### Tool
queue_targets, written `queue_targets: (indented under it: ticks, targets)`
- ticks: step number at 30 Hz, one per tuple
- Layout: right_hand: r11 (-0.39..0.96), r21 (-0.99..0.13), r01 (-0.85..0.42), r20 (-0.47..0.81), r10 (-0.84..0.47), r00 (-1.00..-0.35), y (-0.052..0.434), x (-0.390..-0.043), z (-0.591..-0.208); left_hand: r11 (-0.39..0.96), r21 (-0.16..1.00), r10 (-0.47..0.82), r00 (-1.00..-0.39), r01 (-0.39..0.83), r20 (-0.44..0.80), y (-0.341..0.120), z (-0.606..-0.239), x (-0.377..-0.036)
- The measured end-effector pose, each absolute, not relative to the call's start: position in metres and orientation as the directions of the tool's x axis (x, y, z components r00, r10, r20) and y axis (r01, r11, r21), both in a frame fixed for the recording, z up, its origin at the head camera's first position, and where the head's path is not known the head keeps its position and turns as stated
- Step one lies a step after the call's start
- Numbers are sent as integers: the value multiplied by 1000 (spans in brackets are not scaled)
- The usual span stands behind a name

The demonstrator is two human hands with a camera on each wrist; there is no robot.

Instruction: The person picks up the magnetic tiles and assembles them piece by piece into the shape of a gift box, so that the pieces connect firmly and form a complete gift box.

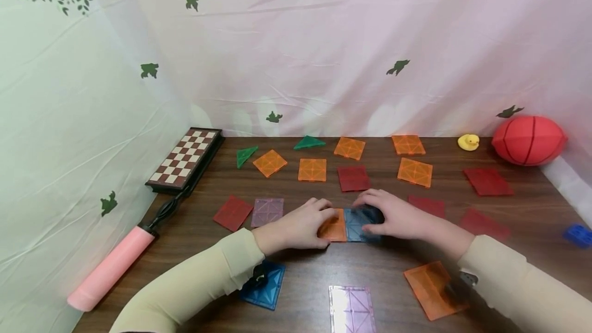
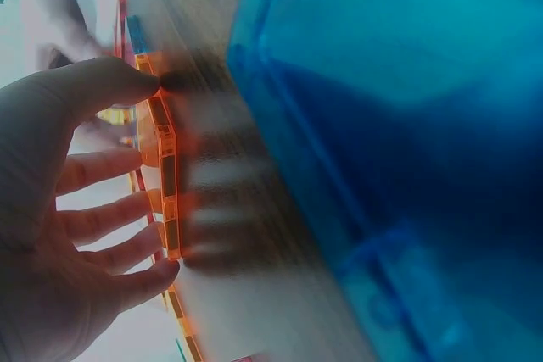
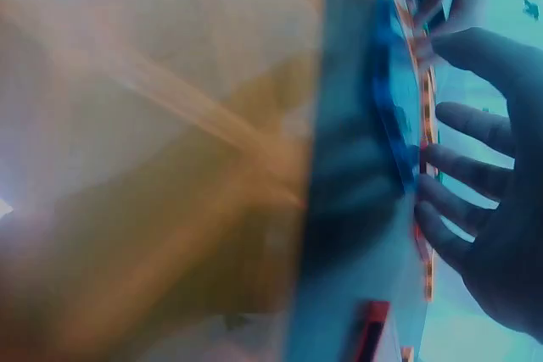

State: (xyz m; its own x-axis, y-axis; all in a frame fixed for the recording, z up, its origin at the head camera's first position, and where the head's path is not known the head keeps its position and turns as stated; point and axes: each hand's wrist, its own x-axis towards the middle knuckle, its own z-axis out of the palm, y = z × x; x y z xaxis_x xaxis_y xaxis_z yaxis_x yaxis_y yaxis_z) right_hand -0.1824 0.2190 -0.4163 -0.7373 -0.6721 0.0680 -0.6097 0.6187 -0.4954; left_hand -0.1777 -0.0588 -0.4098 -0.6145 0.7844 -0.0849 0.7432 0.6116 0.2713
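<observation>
Two square magnetic tiles, an orange one (image 1: 338, 227) and a blue one (image 1: 355, 227), lie side by side on the table between the hands. My left hand (image 1: 300, 225) holds the orange tile, thumb at its near edge and fingertips along its far edge. In the left wrist view the orange tile's rim (image 2: 170, 167) shows between thumb and fingers. My right hand (image 1: 393, 215), slightly blurred, is over the right part of the blue tile with fingers loosely bent. The right wrist view shows space between its thumb and the blue tile (image 3: 392, 99).
Another blue tile (image 1: 270, 292) lies under the left forearm, a purple tile (image 1: 351, 312) in front, an orange tile (image 1: 430, 287) by the right sleeve. Several tiles spread behind. A chessboard (image 1: 185, 158) and pink-handled pump (image 1: 115, 266) are left; a duck (image 1: 468, 142) and red ball (image 1: 529, 140) right.
</observation>
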Motion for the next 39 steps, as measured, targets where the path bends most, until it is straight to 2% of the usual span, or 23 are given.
queue_targets:
  ticks: [10,19,30,39]
  targets:
    - [635,-513,-577,163,-588,-792,219,-230,-415,600,279,791,-607,750,-68,-59,-412,-177]
    - [683,-478,-552,136,-564,-815,217,-259,-426,599,285,792,-606,749,-73,-59,-412,-178]
    - [687,-478,-548,110,-572,-813,219,-265,-432,589,281,798,-600,758,-57,-60,-413,-179]
    - [699,-474,-536,110,-557,-823,225,-254,-432,596,287,793,-606,750,-64,-59,-413,-179]
